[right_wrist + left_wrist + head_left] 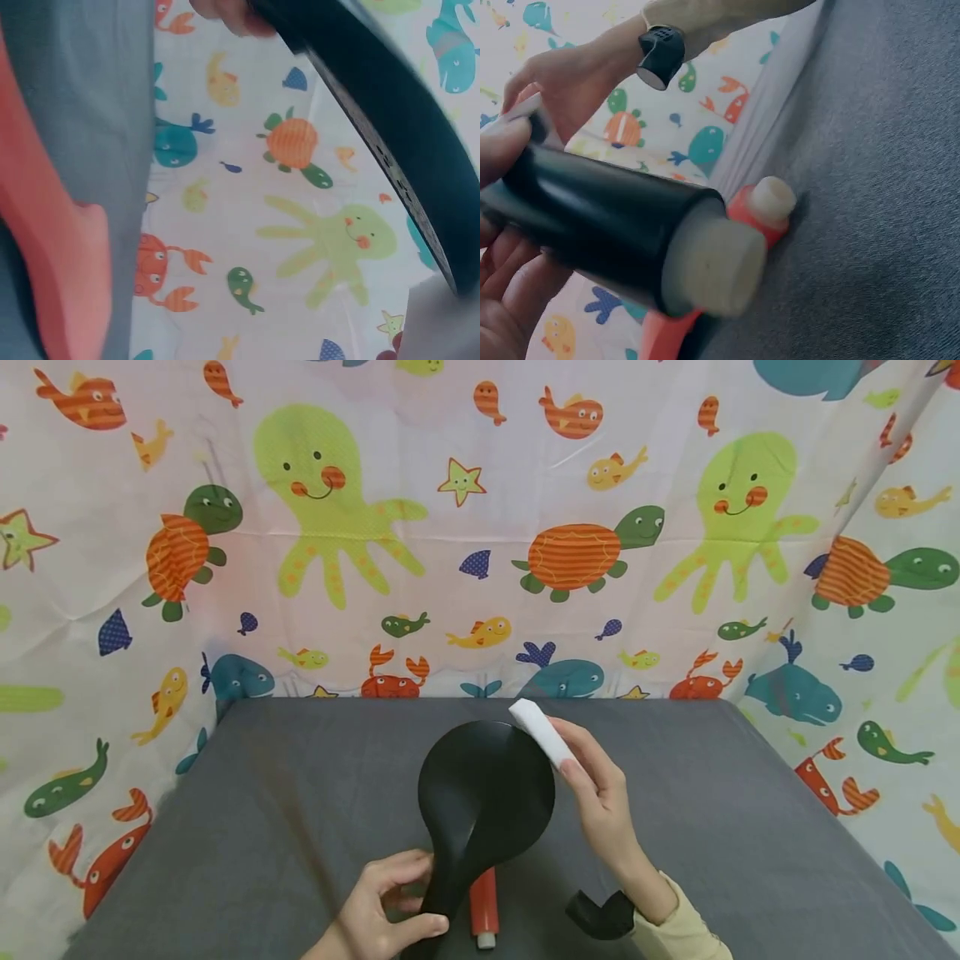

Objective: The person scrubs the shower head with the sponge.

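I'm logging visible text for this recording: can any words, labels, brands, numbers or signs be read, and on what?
No readable text in any view.
Black paddle: dark marks along its pale side in the right wrist view, too small and blurred to tell whether they are lettering.
White block, red handle: no lettering shows.
Backdrop: printed sea creatures, no letters.

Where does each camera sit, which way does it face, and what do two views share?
Head: worn on the head, facing forward and down at the black paddle, grey table and patterned cloth; left grip, right grip and right sleeve show.
Left wrist: worn there, facing the paddle handle's white end; left fingers, right grip and right sleeve show.
Right wrist: worn there, facing the paddle nearly edge-on; left fingers show.
Shared: head and right wrist both show the white block.
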`<state>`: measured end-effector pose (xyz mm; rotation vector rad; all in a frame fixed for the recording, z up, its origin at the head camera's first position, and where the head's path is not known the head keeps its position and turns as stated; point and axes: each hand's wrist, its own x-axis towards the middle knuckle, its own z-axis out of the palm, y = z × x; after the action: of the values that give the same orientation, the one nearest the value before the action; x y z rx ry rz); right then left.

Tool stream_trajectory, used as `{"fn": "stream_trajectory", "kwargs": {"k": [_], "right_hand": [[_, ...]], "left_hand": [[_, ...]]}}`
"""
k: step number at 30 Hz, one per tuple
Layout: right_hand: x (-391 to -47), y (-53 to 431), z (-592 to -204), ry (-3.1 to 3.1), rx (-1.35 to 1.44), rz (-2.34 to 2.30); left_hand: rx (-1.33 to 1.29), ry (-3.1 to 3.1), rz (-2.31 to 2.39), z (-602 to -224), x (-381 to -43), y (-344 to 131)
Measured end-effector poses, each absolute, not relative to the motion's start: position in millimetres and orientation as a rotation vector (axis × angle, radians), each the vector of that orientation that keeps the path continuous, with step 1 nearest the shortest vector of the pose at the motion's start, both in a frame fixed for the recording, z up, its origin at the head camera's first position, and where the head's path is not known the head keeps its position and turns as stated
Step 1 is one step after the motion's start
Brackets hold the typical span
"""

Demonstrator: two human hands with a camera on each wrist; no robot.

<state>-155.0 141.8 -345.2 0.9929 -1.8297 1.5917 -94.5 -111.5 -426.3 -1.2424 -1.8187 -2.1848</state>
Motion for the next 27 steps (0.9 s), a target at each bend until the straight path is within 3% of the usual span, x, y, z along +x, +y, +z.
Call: {"fn": "stream_trajectory", "kwargs": {"k": [9, 20, 27], "right_hand": [[-147, 140, -364, -1.915, 1.022, 1.633], [-163, 146, -328, -2.003, 1.086, 1.382], [-160, 158, -333, -2.155, 0.966, 1.341]], "left_hand": [[-1.108, -1.801, -2.096, -423, -95, -116], [-1.189, -2.011, -1.633, -434, -99, -117], [-1.160, -1.972, -1.510, -434, -100, -116]]}}
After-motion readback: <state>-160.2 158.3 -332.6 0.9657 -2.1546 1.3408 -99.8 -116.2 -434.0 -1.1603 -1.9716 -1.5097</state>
